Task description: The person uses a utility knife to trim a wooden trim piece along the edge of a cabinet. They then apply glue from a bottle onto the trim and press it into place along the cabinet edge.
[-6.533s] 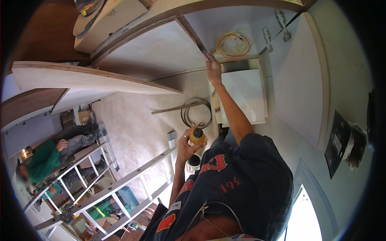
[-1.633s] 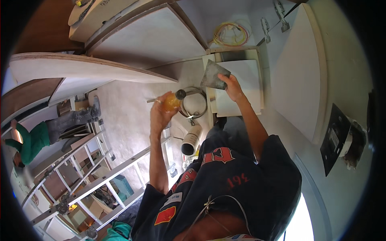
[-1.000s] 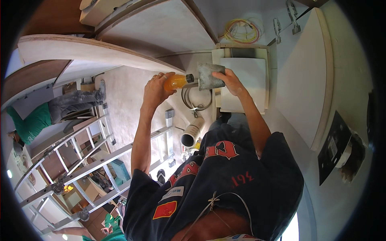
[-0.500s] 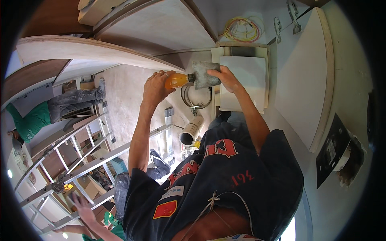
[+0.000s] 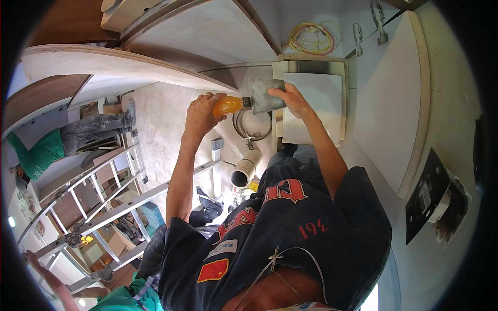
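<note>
As held: smooth orange bottle [image 5: 228, 105], flat grey trowel [image 5: 265, 95]

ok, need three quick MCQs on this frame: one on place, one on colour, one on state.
1. Where is the coil of yellow wire?
A. up by the ceiling corner
B. on the ladder
C. in the left hand

2. What colour is the bottle?
A. blue
B. orange
C. green

3. How is the grey trowel blade held?
A. lying on the floor
B. tucked under an arm
C. gripped in the right hand

Key: 1 A, it sits above the white box. 2 B, orange body in the left hand. 3 C, fingers wrap its edge.
</note>
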Tool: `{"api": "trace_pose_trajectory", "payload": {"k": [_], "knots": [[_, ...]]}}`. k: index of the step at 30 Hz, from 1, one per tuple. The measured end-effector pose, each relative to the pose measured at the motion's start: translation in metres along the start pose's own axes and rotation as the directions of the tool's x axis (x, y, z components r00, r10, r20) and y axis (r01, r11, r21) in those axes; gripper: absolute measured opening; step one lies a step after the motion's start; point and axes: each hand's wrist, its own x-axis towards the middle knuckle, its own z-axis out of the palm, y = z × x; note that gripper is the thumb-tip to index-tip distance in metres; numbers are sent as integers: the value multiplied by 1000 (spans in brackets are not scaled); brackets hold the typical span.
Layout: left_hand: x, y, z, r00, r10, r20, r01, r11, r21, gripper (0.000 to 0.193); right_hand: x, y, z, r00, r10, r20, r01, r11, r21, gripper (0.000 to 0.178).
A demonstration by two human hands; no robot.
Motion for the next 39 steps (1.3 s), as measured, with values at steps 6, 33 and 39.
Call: {"api": "trace_pose_trajectory", "payload": {"k": [6,33,39], "knots": [[0,2,0,1000,-6,2,6,1000,11,64,2,0,1,999,-31,-15,31,999,-15,38],[12,2,50,997,-51,59,53,998,-30,63,16,23,-25,995,94,-33,-95,994,-54,36],[19,-6,103,999,-33,7,33,995,-93,62,13,36,-34,988,114,-107,-128,982,-138,37]]}}
